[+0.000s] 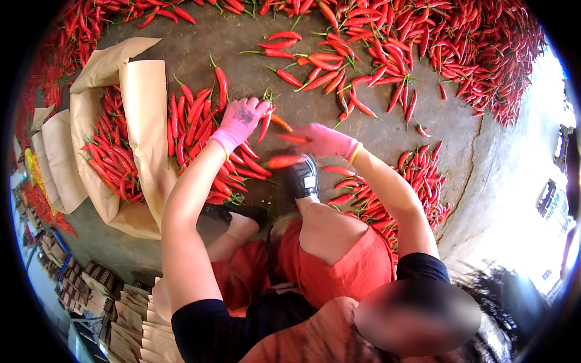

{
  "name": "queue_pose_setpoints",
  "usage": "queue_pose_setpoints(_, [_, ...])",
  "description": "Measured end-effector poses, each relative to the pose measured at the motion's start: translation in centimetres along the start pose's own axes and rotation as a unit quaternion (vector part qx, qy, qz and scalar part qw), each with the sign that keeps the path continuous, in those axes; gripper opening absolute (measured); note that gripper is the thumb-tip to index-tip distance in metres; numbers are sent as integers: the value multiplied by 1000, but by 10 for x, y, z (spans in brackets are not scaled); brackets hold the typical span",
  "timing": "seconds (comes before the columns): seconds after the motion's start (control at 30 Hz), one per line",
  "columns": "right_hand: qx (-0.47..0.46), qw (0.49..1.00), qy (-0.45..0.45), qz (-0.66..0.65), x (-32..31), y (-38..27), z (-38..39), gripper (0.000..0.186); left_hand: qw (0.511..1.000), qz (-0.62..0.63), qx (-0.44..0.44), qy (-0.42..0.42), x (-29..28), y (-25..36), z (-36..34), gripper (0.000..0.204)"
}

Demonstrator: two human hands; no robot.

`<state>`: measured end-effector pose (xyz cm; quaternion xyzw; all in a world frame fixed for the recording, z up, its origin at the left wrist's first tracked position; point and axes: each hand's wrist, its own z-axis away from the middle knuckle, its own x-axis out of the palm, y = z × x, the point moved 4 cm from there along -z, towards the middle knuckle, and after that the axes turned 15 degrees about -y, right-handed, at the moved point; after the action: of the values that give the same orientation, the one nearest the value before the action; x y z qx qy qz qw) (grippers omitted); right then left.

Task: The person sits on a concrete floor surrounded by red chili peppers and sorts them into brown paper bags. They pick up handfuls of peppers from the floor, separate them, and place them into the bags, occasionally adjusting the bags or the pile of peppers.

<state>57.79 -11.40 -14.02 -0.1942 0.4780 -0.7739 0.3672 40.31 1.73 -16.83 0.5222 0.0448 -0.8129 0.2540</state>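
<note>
Both my hands wear pink gloves with yellow cuffs. My left hand (242,118) is closed at the near edge of a pile of red chili peppers (195,120), with a few chili peppers (265,126) at its fingertips, green stems up. To its right, my right hand (327,140) is blurred by motion, a red chili pepper (293,138) at its fingertips. Just below, another blurred chili pepper (284,161) hangs over my black shoe (302,176). An open brown paper bag (144,115) holding many chili peppers stands left of the pile.
Loose chili peppers (339,60) lie on the grey floor (218,36) ahead, merging into a large heap (490,54) at the far right. A smaller pile (423,181) lies beside my right knee. Folded paper bags (130,320) and stacked crates (66,272) are at the lower left.
</note>
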Motion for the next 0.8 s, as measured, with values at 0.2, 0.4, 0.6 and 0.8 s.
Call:
queue_pose_setpoints(0.2, [130,881,346,296,-122,-17,-79,29,982,164,-83,53,-10,-30,48,33])
queue_pose_setpoints(0.4, [185,913,137,336,-108,-18,-126,40,919,334,-137,162,-7,-16,57,24])
queue_pose_setpoints(0.6, [-3,917,313,-248,-155,-14,-39,14,875,387,-213,198,28,33,48,35])
queue_pose_setpoints(0.8, [10,919,303,-252,-102,-8,-25,17,783,517,-298,174,69,40,30,30])
